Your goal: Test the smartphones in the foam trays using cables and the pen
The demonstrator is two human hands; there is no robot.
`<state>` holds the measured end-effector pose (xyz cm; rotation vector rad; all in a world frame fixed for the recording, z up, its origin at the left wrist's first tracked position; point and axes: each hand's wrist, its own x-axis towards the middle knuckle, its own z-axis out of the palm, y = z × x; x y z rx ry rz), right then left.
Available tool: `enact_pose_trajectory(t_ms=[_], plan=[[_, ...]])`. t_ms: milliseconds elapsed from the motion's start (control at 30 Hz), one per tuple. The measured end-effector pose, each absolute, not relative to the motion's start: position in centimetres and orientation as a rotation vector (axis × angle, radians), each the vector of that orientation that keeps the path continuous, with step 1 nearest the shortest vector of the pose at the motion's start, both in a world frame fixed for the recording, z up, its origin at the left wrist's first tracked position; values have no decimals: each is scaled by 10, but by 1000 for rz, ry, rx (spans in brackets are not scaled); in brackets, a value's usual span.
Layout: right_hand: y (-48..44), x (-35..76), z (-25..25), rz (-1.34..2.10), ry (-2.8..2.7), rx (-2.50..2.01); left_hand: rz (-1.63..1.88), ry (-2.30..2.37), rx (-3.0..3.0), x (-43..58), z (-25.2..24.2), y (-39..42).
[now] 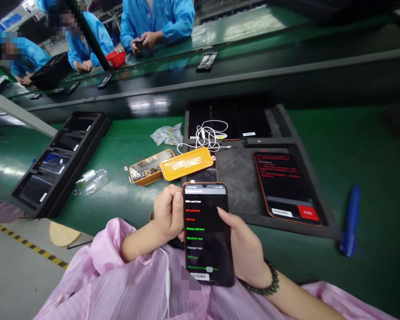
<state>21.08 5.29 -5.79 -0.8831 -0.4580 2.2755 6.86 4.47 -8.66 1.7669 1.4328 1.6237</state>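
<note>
A black smartphone [207, 233] with a lit test-menu screen of red, green and white lines is held upright close to my body. My left hand [168, 212] grips its left edge with the fingers curled, thumb against the side. My right hand [245, 249] cups the phone's right side from behind, thumb resting on the screen, and has a dark bead bracelet on the wrist. A thin white cable runs down over my pink sleeve.
A second phone [286, 186] showing red text lies on the black foam tray [240, 178]. Beside it are white earphones [208, 133], an open orange tin [150, 168] with its lid [186, 163], plastic bags, a slotted phone tray [58, 164] and a blue pen [350, 220]. People in blue work across the belt.
</note>
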Motion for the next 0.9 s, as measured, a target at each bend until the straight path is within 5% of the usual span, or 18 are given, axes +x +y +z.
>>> enact_pose_trajectory(t_ms=[900], plan=[[51,214,-65,2321,-375,-924,1564,1295,1381,72,-91,39]])
